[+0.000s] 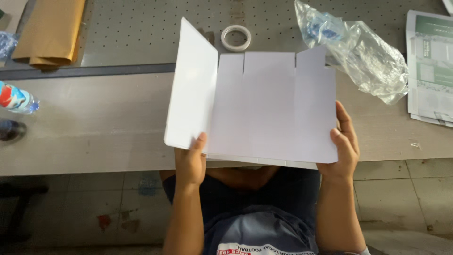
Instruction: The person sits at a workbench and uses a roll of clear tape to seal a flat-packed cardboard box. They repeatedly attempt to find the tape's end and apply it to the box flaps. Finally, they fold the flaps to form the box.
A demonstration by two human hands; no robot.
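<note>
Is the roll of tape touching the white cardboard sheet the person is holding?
Apart. The head view shows grey table between the tape roll and the top edge of the white cardboard sheet.

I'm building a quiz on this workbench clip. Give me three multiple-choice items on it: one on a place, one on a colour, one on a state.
1. Where does the tape roll lie?
A. beyond the white card sheet, on the perforated mat
B. on the floor
C. on the person's lap

2. What colour is the folded paper at the table's far left?
A. green
B. brown
C. black

3. How does the card sheet's left panel stand?
A. torn off
B. rolled into a tube
C. folded up at an angle

Answers: 1 A, the roll sits just past the sheet's top edge. 2 B, it is tan-brown. 3 C, the panel rises from a crease, while the left hand and right hand grip the near edge.
</note>
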